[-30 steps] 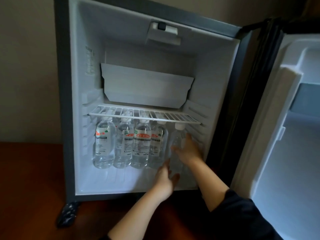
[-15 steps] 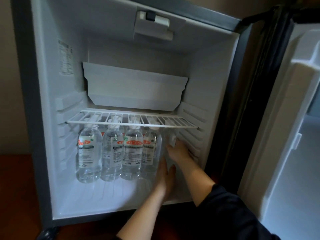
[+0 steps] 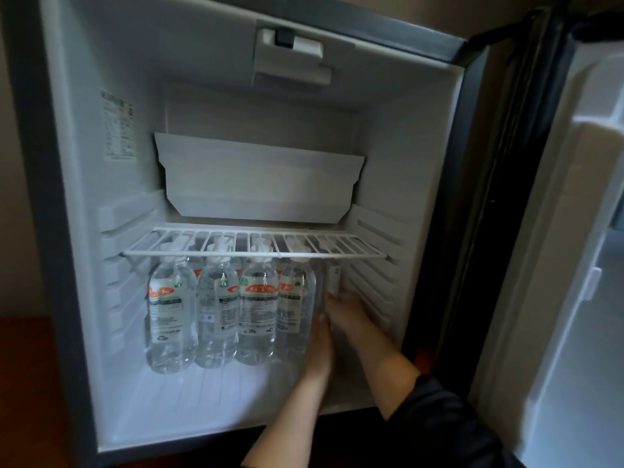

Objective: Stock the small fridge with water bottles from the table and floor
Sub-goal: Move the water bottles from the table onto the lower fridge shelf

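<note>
Head view: the small fridge stood open. Four water bottles stood upright in a front row on its floor, under the wire shelf, with more caps visible behind. A fifth bottle stood at the row's right end, near the right wall. The right hand curled round it. The left hand lay flat against its near side, fingers straight.

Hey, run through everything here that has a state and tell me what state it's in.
Fridge door, open wide.
Front four bottles, upright, capped, below the wire shelf.
Fifth bottle, roughly upright at the row's right end, between both hands.
Left hand, fingers straight against the fifth bottle.
Right hand, on the fifth bottle; grip unclear.
</note>
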A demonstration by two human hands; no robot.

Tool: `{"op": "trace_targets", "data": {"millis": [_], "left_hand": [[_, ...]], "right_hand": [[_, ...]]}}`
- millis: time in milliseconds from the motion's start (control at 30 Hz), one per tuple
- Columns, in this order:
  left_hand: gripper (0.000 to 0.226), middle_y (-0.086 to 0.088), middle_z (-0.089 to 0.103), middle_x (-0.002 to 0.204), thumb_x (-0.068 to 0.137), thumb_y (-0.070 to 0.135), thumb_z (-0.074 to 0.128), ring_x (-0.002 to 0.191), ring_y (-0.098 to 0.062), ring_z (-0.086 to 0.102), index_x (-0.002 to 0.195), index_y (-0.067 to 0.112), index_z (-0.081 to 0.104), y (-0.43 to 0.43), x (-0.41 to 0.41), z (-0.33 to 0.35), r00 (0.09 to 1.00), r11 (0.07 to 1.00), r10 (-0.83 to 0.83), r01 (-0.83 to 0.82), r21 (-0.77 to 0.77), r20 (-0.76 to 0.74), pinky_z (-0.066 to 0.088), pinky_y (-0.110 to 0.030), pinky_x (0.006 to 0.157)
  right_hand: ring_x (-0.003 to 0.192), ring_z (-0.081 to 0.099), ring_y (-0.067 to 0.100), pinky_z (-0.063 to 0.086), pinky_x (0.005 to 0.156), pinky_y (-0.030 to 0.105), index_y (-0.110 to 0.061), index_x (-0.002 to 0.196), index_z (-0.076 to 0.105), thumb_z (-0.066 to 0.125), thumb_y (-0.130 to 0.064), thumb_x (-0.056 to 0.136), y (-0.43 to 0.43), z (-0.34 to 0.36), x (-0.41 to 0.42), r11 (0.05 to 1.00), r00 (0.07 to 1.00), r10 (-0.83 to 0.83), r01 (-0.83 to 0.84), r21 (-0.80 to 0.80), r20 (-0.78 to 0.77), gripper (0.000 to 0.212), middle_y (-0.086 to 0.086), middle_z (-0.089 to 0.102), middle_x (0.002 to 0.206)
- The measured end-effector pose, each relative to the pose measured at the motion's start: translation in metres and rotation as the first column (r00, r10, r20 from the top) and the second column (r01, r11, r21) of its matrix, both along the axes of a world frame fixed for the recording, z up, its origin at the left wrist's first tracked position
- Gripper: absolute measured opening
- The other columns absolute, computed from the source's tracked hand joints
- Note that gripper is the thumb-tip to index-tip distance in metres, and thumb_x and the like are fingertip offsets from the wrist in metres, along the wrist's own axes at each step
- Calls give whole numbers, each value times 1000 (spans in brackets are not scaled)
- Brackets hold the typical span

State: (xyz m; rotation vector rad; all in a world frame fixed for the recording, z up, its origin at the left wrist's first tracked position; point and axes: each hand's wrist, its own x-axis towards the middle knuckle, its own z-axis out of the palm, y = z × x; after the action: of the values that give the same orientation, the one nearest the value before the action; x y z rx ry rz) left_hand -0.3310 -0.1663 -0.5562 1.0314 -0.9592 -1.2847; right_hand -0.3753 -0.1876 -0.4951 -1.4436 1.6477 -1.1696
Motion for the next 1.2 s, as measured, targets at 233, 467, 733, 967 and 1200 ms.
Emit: {"op": "trace_targets", "data": {"millis": [233,467,733,967,1200], "left_hand": [[32,-10,59,113,100,20,36,89,-11,63,121,5,54,70,32,18,990,998,-57,56,12,126,49,-8,69],[28,-2,62,100,96,20,48,87,-16,61,118,7,57,136,102,23,916,999,11,-28,38,401,50,-22,82],[29,-9,61,110,97,22,42,94,-18,60,116,6,57,214,200,27,765,994,15,-80,72,644,41,-1,50],[29,-4,61,114,98,24,41,93,-9,60,118,11,57,280,285,15,726,967,82,-225,122,683,42,-6,56],[11,4,61,96,95,22,48,88,-6,57,93,25,58,319,365,4,682,915,251,-400,63,687,40,-11,62]], "right_hand": [[76,54,15,38,63,26,-4,91,67,49,-14,93,42,-2,-5,989,976,97,-117,-92,-193,20,9,60,82],[86,60,21,43,74,29,-2,100,68,58,-19,90,109,3,18,923,830,318,-381,-49,-459,22,15,70,97],[83,64,26,47,67,28,-9,109,63,57,-23,91,178,6,87,730,654,654,-678,90,-381,23,11,66,92],[77,61,19,53,75,32,-12,99,59,58,-15,92,208,0,178,514,485,841,-854,77,-237,7,7,59,87],[94,68,22,52,79,31,-12,118,58,57,-27,93,224,-5,276,409,370,883,-908,90,-289,29,5,65,102]]}}
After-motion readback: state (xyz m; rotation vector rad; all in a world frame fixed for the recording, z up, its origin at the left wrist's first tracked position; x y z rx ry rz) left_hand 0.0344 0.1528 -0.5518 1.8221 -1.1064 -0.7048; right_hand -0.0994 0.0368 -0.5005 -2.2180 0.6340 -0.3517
